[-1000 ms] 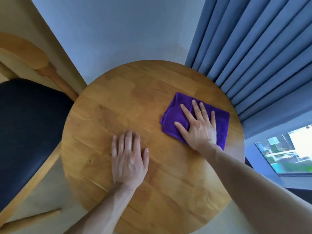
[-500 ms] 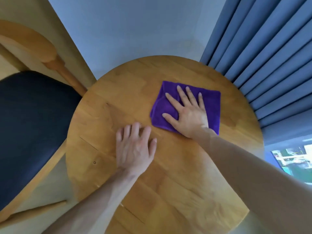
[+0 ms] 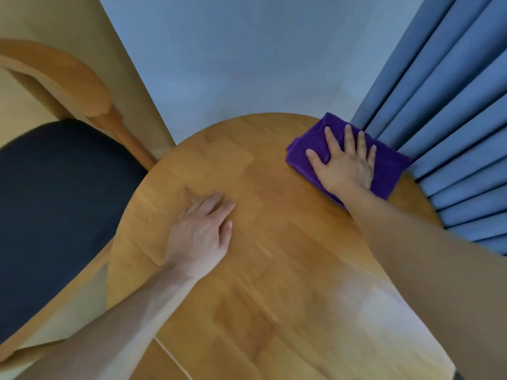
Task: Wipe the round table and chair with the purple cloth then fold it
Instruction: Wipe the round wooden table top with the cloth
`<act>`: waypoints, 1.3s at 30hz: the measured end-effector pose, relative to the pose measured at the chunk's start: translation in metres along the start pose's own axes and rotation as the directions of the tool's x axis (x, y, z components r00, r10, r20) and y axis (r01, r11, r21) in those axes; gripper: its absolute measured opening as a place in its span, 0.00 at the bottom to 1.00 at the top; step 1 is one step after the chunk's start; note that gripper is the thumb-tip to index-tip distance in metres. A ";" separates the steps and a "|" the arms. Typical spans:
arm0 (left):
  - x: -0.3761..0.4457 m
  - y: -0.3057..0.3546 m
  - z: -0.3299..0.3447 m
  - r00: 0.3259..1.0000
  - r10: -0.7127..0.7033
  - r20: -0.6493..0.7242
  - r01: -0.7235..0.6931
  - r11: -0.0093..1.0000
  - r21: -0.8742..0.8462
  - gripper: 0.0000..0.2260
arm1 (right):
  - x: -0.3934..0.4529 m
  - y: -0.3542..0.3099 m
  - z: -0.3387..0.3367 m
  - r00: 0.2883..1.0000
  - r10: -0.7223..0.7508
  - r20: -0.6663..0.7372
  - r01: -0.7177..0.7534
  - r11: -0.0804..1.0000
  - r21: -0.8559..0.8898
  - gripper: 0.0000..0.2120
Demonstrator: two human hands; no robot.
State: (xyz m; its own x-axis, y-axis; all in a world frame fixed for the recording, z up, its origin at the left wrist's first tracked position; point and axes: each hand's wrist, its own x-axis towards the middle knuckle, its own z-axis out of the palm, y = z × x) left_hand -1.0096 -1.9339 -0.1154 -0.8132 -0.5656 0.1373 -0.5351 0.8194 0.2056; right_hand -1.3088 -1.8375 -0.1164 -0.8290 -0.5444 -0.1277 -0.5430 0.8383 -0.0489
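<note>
one round wooden table (image 3: 274, 283), one purple cloth (image 3: 389, 171) near its far edge, right hand (image 3: 345, 165) flat on the cloth with fingers spread, left hand (image 3: 200, 237) flat on the table holding nothing, one chair (image 3: 55, 201) beside the table

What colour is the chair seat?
The chair seat is black, or a very dark navy, framed in light wood. The head view shows it.

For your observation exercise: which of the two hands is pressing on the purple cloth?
The right hand, flat on the purple cloth near the curtain; the left hand rests on bare table.
</note>
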 end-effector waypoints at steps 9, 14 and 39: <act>0.006 -0.021 -0.016 0.995 0.066 0.080 -0.061 0.996 -0.071 0.20 | -0.068 -0.059 0.009 0.865 -0.501 0.004 0.501 0.865 -0.029 0.35; 0.008 -0.027 -0.017 0.987 0.126 0.099 -0.121 0.991 -0.061 0.23 | -0.039 -0.020 0.003 0.955 -0.297 -0.002 0.297 0.954 -0.037 0.35; 0.031 -0.056 -0.070 0.945 -0.238 -0.225 0.142 0.917 -0.373 0.11 | -0.066 -0.177 0.016 0.527 -0.849 0.043 0.848 0.529 0.029 0.30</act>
State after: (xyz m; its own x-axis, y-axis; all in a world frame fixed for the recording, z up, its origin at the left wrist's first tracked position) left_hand -0.9891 -2.0039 -0.0544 -0.5894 -0.7506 0.2987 -0.5212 0.6358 0.5693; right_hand -1.1554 -1.9497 -0.1156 0.0293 -0.9972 -0.0687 -0.9865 -0.0178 -0.1630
